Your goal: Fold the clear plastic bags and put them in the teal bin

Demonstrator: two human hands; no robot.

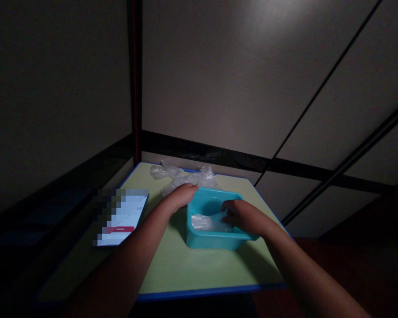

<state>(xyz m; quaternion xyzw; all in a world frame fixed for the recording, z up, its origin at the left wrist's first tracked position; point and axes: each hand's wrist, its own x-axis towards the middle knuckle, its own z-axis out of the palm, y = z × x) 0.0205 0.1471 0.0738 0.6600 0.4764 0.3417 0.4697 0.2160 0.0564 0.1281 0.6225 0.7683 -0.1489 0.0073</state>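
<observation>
A turquoise plastic bin [215, 240] stands on the small table, its open top facing up. My left hand [185, 194] is closed on the bin's rim at the far left corner. My right hand [239, 214] reaches down inside the bin, its fingers pinched on a clear plastic bag [204, 222] that lies crumpled along the bottom. Part of that bag is hidden behind my fingers and the near wall. More crumpled clear plastic bags [199, 176] lie behind the bin, just beyond my left hand.
The pale green table [172, 274] has a blue edge. A lit tablet or phone [126, 221], partly pixelated, lies at the left of the table. Light cabinet panels [212, 88] with dark strips rise directly behind, and a dark wall [59, 88] stands on the left.
</observation>
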